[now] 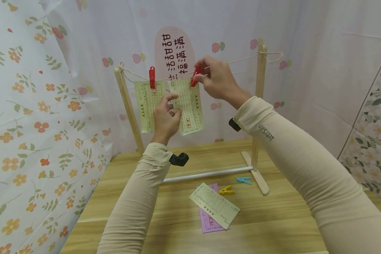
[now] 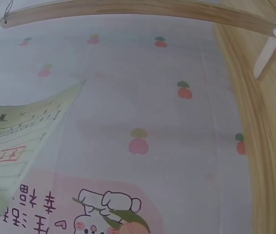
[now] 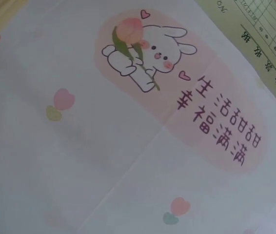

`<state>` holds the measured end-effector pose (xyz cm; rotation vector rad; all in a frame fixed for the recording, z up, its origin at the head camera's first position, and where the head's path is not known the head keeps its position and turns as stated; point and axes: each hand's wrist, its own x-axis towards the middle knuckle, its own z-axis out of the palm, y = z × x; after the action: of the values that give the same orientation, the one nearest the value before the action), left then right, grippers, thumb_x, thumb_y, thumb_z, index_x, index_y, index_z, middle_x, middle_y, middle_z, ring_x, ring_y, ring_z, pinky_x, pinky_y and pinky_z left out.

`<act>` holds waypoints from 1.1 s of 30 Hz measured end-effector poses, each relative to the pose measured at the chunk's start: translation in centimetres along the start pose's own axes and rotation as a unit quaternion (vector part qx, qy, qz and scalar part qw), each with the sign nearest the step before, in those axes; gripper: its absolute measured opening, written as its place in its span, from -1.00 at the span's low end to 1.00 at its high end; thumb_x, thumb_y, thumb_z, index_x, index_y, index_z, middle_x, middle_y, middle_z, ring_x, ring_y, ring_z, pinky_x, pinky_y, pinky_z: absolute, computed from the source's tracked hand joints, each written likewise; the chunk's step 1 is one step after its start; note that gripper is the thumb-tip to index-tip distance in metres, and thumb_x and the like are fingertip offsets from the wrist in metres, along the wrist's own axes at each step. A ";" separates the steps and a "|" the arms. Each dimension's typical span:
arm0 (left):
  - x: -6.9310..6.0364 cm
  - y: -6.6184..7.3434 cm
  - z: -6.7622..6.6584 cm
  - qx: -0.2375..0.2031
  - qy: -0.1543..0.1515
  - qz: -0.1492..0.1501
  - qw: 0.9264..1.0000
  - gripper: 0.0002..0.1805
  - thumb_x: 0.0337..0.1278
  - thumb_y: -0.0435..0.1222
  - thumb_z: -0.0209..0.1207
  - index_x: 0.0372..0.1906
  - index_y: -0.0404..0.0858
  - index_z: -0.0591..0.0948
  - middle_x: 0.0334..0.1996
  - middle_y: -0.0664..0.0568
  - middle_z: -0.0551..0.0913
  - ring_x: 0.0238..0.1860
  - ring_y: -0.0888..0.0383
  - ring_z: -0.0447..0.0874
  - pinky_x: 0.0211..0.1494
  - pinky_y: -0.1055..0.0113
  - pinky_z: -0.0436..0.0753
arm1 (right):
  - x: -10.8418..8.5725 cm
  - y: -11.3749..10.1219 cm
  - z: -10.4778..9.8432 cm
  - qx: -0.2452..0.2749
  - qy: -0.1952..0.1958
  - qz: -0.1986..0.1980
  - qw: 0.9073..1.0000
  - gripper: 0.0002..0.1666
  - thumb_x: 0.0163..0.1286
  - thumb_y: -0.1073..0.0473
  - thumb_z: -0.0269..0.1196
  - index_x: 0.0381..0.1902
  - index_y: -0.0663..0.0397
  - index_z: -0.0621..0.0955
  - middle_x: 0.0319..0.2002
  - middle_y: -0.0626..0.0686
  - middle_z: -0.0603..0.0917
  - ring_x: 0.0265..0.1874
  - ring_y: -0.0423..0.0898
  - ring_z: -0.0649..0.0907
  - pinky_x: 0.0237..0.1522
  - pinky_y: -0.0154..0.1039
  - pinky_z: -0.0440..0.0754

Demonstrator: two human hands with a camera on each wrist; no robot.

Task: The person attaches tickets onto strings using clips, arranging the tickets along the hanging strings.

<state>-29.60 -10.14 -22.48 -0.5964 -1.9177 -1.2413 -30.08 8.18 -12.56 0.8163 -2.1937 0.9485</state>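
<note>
A yellow-green receipt slip [image 1: 190,106] hangs at the cord, its upper right corner at a red clothespin [image 1: 195,76]. My right hand [image 1: 220,79] pinches that clothespin between thumb and fingers. At the slip's left edge, my left hand [image 1: 166,120] holds the paper, with index finger and thumb over its front. Another receipt slip [image 1: 143,106] hangs to the left under an upright red clothespin [image 1: 152,77], partly behind the left hand. The left wrist view catches part of a receipt slip [image 2: 16,146]; the right wrist view has a slip [image 3: 260,39] in its upper corner.
The cord [image 1: 244,58] runs between two wooden posts [image 1: 261,77], joined low down by a white rod [image 1: 209,174]. On the wooden table [image 1: 273,218] lie a yellow-green slip [image 1: 216,204] over purple paper [image 1: 206,222], a yellow clothespin [image 1: 227,190] and a blue clothespin [image 1: 243,180].
</note>
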 end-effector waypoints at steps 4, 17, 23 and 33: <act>-0.1 -0.1 -0.1 -0.009 -0.002 -0.003 1.000 -0.58 0.06 -0.61 0.19 0.09 -0.40 0.51 0.06 -0.14 0.55 -0.33 0.09 0.60 -0.41 0.50 0.47 | 0.4 -0.4 -0.1 -0.001 0.011 -0.012 1.000 -0.74 0.35 0.37 0.22 -0.02 0.31 0.54 -0.16 0.13 0.65 -0.16 -0.04 0.69 -0.09 -0.27 0.59; -0.1 -0.5 -0.6 0.001 0.004 0.004 1.000 -0.57 0.06 -0.62 0.15 0.09 -0.40 0.50 0.01 -0.16 0.56 -0.46 0.15 0.51 -0.54 0.51 0.37 | 2.0 -1.3 -0.2 0.009 0.067 -0.025 0.997 -0.87 0.31 0.38 0.27 -0.19 0.30 0.60 -0.31 0.12 0.74 -0.36 -0.11 0.68 -0.32 -0.41 0.48; 0.0 -0.4 -0.4 -0.009 0.007 0.007 1.000 -0.58 0.08 -0.62 0.14 0.09 -0.40 0.50 0.05 -0.16 0.54 -0.33 0.08 0.63 -0.47 0.50 0.48 | 2.9 -1.6 -0.1 0.007 0.075 -0.023 0.997 -0.98 0.29 0.37 0.29 -0.33 0.25 0.63 -0.36 0.12 0.72 -0.47 -0.18 0.60 -0.40 -0.41 0.46; 0.2 -0.2 -0.4 -0.010 0.008 0.005 1.000 -0.58 0.09 -0.62 0.12 0.10 -0.41 0.50 0.07 -0.15 0.54 -0.36 0.08 0.61 -0.46 0.49 0.50 | 3.9 -2.2 -0.2 -0.006 0.053 0.005 0.999 -0.91 0.30 0.31 0.31 -0.38 0.25 0.63 -0.36 0.12 0.70 -0.51 -0.23 0.55 -0.42 -0.41 0.44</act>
<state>-29.72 -10.58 -22.34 -0.6047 -1.8890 -1.2560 -30.86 5.94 -8.73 0.7331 -2.1134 0.9604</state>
